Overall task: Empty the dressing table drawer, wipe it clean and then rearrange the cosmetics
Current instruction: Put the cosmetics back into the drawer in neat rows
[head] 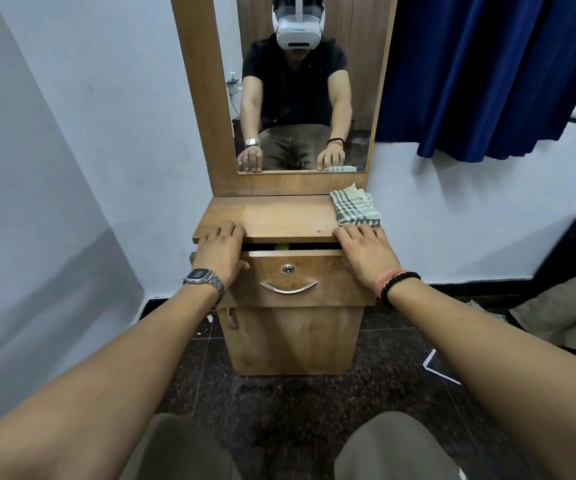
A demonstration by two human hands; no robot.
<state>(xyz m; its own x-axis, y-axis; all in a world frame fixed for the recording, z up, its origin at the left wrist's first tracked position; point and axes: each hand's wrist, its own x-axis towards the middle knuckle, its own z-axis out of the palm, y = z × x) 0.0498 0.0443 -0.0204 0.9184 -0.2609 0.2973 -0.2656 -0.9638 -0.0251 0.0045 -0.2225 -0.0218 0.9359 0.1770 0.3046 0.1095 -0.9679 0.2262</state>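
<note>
Wood-grain laminate covers the drawer [290,275], which sits just under the surface [272,216] of the dressing table and is pulled out only a crack, something yellow-green barely visible in the dark gap. The left hand [220,252] lies at the drawer's left corner, fingers flat on the surface edge, grasping nothing. The right hand [366,251] rests released at the right corner, its fingertips touching a folded checked cloth [355,207] below the mirror [300,84].
</note>
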